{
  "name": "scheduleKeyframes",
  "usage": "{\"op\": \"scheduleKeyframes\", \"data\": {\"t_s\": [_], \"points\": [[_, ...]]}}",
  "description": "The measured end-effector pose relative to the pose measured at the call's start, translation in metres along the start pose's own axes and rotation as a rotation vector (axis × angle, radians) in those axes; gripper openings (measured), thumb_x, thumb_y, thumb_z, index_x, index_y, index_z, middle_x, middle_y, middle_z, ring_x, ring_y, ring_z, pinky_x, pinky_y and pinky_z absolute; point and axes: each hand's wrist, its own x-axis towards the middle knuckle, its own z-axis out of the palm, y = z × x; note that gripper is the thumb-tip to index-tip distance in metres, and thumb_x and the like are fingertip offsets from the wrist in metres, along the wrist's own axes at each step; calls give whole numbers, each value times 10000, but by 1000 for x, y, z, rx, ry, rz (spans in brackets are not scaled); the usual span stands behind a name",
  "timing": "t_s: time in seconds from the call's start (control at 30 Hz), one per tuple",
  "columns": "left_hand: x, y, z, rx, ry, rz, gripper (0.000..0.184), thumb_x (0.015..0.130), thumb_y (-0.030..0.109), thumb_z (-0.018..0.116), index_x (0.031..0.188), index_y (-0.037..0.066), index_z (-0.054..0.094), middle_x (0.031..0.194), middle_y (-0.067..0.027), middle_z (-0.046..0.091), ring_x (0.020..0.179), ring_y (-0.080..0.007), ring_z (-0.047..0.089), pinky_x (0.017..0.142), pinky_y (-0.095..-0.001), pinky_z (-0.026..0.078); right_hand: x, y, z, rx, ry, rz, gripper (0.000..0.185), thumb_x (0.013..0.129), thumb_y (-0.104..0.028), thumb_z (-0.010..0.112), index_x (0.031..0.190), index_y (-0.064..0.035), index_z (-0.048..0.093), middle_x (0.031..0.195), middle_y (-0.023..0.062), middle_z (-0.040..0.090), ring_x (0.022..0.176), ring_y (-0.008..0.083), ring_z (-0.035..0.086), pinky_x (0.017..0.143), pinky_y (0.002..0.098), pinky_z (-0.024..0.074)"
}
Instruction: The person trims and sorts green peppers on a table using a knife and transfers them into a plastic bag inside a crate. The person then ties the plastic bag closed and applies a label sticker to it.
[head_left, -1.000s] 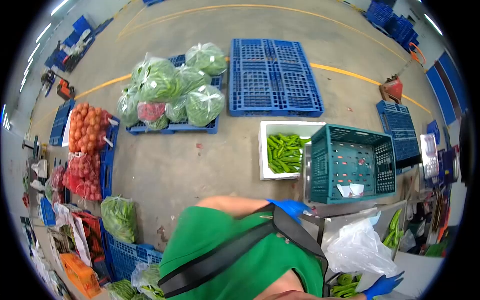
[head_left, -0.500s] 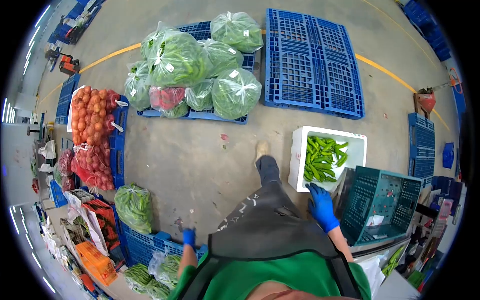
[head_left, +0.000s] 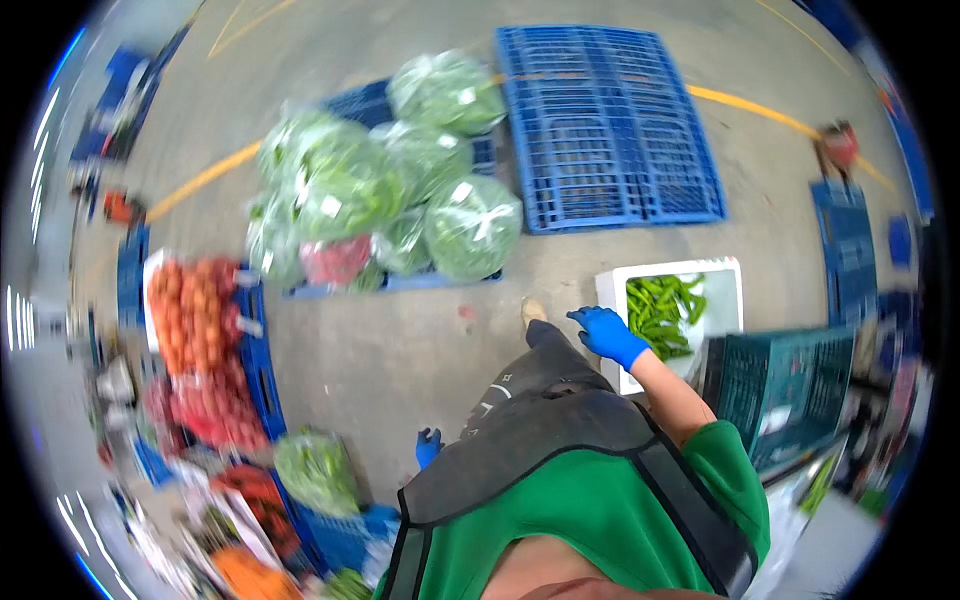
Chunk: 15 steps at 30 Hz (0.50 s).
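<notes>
My right hand (head_left: 609, 335), in a blue glove, is held out over the left edge of a white foam box (head_left: 722, 350) with green peppers (head_left: 662, 310) inside. Its fingers are apart and point left, and nothing shows in them. At my left side, beside the dark apron (head_left: 560, 440), my left hand (head_left: 428, 448) is gloved in blue too. Its fingers are a little spread and hold nothing. A teal crate (head_left: 790, 390) stands right of the foam box.
Bagged greens (head_left: 340, 190) are piled on a blue pallet ahead left, beside a bare blue pallet (head_left: 612, 130). Net sacks of orange and red produce (head_left: 195, 310) stand at the left. Another bag of greens (head_left: 318, 472) lies nearer. A red pallet jack (head_left: 840, 145) is far right.
My right hand has moved from the crate side across the foam box to its left edge. My left hand has come from the far lower right to my left side. The body has turned.
</notes>
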Motion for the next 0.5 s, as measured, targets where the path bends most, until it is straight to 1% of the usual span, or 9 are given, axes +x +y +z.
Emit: {"op": "scheduleKeyframes", "data": {"t_s": [0.17,0.2,0.23,0.27,0.3,0.33,0.43,0.47,0.5], "points": [[75,82,18,356,-397,294,367,812,178,620,1136,34,524,928,-132,604,782,-172,576,696,-308,473,-115,-15,77,127,376,181,303,750,-196,525,1013,-72,612,950,187,608,867,352,578,770,428,457],[84,100,34,445,-473,343,364,811,173,620,1135,34,526,932,-131,604,786,-173,575,697,-306,472,-135,-19,110,78,615,176,279,749,-306,582,892,-68,611,844,166,604,782,356,581,706,441,463],[86,114,53,540,-544,382,362,811,168,621,1133,34,528,935,-130,603,789,-173,574,698,-305,472,-163,-30,143,93,768,244,250,730,-245,570,902,-69,609,852,164,605,771,353,584,681,440,467],[81,122,75,619,-603,421,359,810,163,621,1132,33,531,939,-129,603,792,-173,574,699,-304,471,-199,-44,154,51,626,441,249,731,-188,537,936,-70,612,882,162,611,797,345,591,691,441,469],[71,129,96,700,-637,452,356,809,158,622,1131,33,533,943,-128,603,795,-174,573,700,-303,471,-234,-58,178,143,594,604,261,728,-141,510,961,-88,614,899,161,615,820,335,597,712,444,468],[56,131,113,756,-658,481,354,809,154,623,1129,32,535,946,-127,603,798,-174,572,701,-302,470,-279,-77,200,154,665,682,254,735,-134,504,961,-108,617,893,157,619,832,325,601,722,445,468],[-1,126,150,938,-745,593,346,807,139,624,1125,31,542,957,-124,602,808,-175,570,704,-298,469,-400,-106,288,258,460,1020,318,745,-167,515,1044,-118,611,989,145,616,890,310,594,761,409,470],[-19,121,162,996,-785,634,344,806,134,625,1124,31,544,961,-123,602,811,-175,569,705,-297,468,-444,-129,311,358,691,1086,362,727,-178,525,1075,-121,607,999,157,618,895,313,597,771,405,472],[-37,114,174,1051,-822,674,342,805,129,626,1123,30,547,965,-122,601,814,-176,568,706,-296,468,-485,-151,321,461,731,1232,386,723,-196,530,1094,-118,601,990,157,621,882,314,601,766,406,476]]}}
